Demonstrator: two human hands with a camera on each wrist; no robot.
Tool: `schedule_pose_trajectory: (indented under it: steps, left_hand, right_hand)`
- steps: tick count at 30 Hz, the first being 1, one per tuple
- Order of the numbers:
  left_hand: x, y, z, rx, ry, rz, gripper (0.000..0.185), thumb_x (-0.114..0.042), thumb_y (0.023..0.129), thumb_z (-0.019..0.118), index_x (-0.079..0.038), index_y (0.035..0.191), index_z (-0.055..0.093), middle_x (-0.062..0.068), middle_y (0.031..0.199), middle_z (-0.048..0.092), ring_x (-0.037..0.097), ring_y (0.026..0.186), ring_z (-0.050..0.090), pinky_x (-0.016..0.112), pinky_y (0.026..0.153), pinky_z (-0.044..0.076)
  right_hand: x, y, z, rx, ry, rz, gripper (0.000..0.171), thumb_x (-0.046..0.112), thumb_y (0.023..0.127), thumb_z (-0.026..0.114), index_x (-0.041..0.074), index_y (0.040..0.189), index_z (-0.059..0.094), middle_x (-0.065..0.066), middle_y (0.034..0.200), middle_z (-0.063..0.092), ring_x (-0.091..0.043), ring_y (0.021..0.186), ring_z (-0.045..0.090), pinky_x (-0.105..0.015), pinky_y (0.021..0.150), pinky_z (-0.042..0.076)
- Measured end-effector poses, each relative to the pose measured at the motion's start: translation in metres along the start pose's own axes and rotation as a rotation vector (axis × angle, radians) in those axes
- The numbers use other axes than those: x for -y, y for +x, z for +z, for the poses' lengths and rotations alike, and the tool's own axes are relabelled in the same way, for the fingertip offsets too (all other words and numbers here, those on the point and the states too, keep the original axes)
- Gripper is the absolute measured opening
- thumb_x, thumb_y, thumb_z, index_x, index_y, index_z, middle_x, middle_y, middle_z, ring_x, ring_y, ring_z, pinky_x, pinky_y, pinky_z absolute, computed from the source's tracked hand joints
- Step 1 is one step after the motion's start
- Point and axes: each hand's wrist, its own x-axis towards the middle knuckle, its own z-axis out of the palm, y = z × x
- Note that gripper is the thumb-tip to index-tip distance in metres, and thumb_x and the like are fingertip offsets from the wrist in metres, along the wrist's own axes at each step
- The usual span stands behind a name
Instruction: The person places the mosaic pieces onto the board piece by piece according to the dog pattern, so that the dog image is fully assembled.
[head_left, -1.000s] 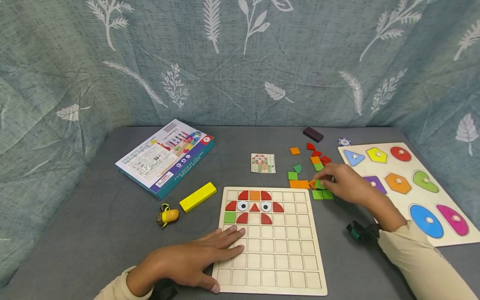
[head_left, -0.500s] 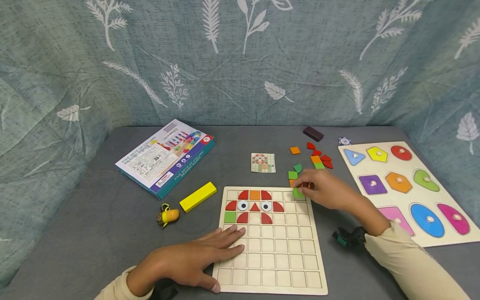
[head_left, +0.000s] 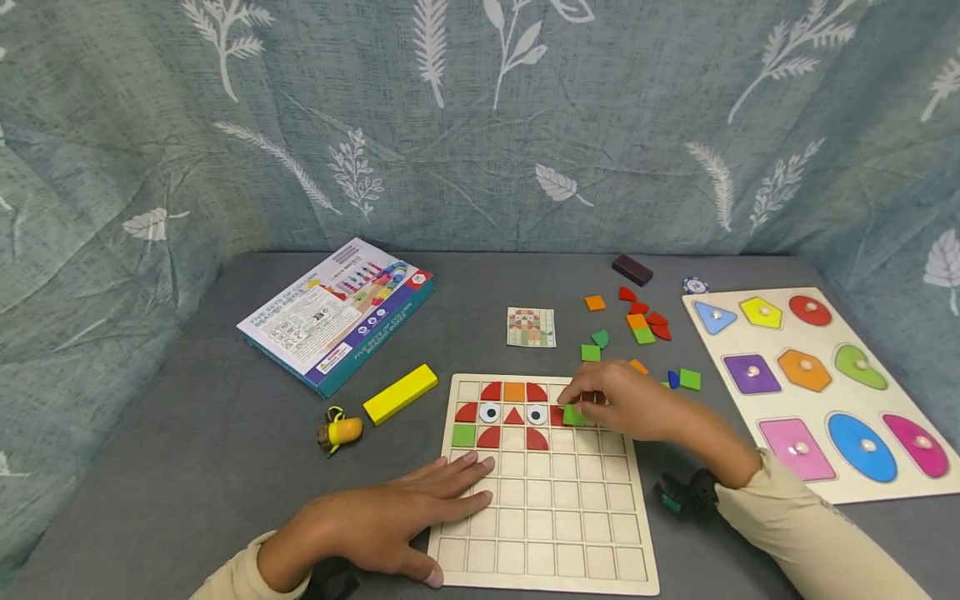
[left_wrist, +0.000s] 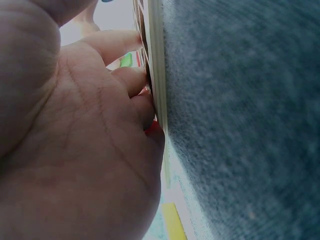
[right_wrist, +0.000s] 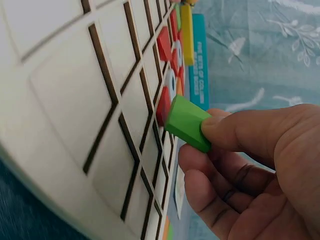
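Note:
A pale wooden grid board (head_left: 543, 521) lies in front of me, with red pieces, one orange square (head_left: 514, 392), a green square (head_left: 463, 435) and two eye discs (head_left: 490, 412) set in its upper cells. My right hand (head_left: 626, 400) pinches a green square tile (right_wrist: 188, 122) between thumb and fingers, over the upper right of the board beside a red piece. In the right wrist view the tile is tilted, held at one edge. My left hand (head_left: 401, 517) rests with spread fingers on the board's left edge; its palm fills much of the left wrist view.
A small picture card (head_left: 531, 327) lies beyond the board. Loose green, red and orange pieces (head_left: 643, 335) are scattered to its right. A shape puzzle board (head_left: 817, 396) lies at right. At left are a boxed set (head_left: 337, 317), a yellow block (head_left: 401, 394) and an acorn-like toy (head_left: 343, 429).
My right hand picked a green square from the loose pieces and carried it left and nearer, over the board's upper right. My left hand stays in place.

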Motion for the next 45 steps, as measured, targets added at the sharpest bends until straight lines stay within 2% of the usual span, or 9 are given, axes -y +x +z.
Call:
schedule_pose_trajectory:
  steps: [9,13,18,31,37,40,45]
  left_hand:
    - [0.000,0.000,0.000,-0.006,0.013,-0.007,0.081,-0.038,0.088,0.070,-0.023,0.155,0.026,-0.003,0.163,-0.001,0.024,0.148,-0.002,0.050,0.116,0.008]
    - [0.000,0.001,0.000,-0.002,0.004,-0.015,0.081,-0.038,0.088,0.071,-0.023,0.155,0.028,-0.004,0.163,0.001,0.023,0.148,-0.001,0.050,0.116,0.008]
    - [0.001,0.001,0.001,0.006,-0.003,-0.019,0.080,-0.038,0.088,0.071,-0.023,0.155,0.027,-0.005,0.163,0.001,0.021,0.148,-0.001,0.048,0.117,0.007]
    - [0.002,0.000,0.002,-0.004,0.001,-0.006,0.080,-0.037,0.088,0.071,-0.023,0.155,0.028,-0.003,0.163,0.001,0.022,0.148,-0.001,0.048,0.117,0.007]
    - [0.003,-0.001,0.003,-0.002,0.000,0.003,0.081,-0.038,0.088,0.071,-0.023,0.155,0.027,-0.004,0.163,0.001,0.020,0.148,0.000,0.046,0.117,0.006]
    - [0.003,-0.001,0.003,-0.004,-0.006,0.006,0.081,-0.036,0.088,0.071,-0.023,0.155,0.027,-0.004,0.163,0.001,0.020,0.148,-0.001,0.046,0.117,0.005]
    - [0.003,0.000,0.002,-0.006,-0.009,-0.006,0.081,-0.035,0.088,0.072,-0.023,0.155,0.028,-0.004,0.163,0.002,0.021,0.148,0.000,0.048,0.117,0.007]
  right_hand:
    - [0.007,0.003,0.007,0.084,0.089,0.009,0.019,-0.003,0.089,0.065,0.007,0.103,0.074,0.005,0.096,0.066,-0.009,0.076,0.053,-0.024,0.064,0.050]
    - [0.008,0.003,0.012,0.105,0.099,0.021,0.018,-0.002,0.090,0.065,0.009,0.101,0.074,0.005,0.096,0.067,-0.008,0.076,0.054,-0.024,0.065,0.051]
    - [0.008,0.002,0.016,0.114,0.100,0.038,0.017,0.000,0.090,0.066,0.012,0.099,0.074,0.005,0.094,0.067,-0.007,0.070,0.052,-0.024,0.061,0.049]
    - [0.009,0.004,0.018,0.090,0.011,0.023,0.018,-0.002,0.087,0.066,0.010,0.097,0.075,0.003,0.091,0.065,-0.009,0.076,0.053,-0.024,0.063,0.049]
    - [0.010,0.005,0.019,0.100,-0.012,0.043,0.015,0.003,0.088,0.070,0.012,0.099,0.076,0.008,0.093,0.065,-0.008,0.078,0.055,-0.024,0.067,0.051]
    - [0.009,0.005,0.017,0.077,-0.032,0.034,0.015,0.004,0.088,0.070,0.010,0.100,0.076,0.007,0.094,0.066,-0.007,0.079,0.056,-0.024,0.067,0.051]
    - [0.000,0.004,0.006,0.011,-0.049,0.030,0.015,0.003,0.089,0.068,0.006,0.102,0.075,0.003,0.095,0.067,-0.006,0.072,0.054,-0.024,0.060,0.049]
